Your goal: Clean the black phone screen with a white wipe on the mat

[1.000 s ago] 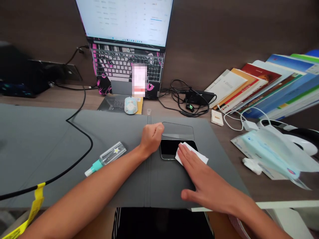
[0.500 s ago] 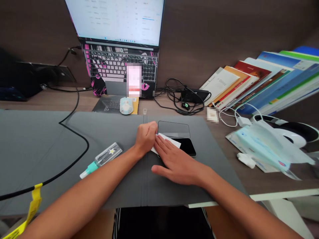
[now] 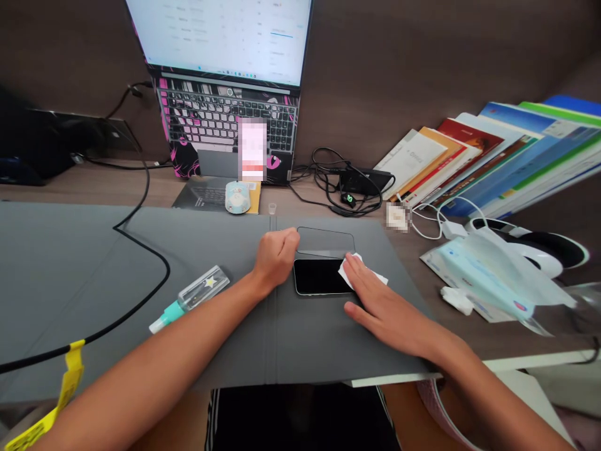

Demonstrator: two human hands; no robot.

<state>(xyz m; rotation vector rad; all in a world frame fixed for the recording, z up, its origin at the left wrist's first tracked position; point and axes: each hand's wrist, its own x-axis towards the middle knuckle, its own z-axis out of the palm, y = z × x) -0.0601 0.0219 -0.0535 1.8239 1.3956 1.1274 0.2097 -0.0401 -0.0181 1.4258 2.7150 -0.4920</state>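
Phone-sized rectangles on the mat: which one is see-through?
The thin dark-edged sheet, nearer the laptop: the grey mat shows through it, while the phone has a solid black face.

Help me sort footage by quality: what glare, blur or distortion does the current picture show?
Head view: laptop screen bright, its text too soft to read; head view: pixelation hides part of the keyboard; head view: books look stretched towards the edge, their lettering soft; head view: far left is too dark for detail; head view: phone shows no strong glare.
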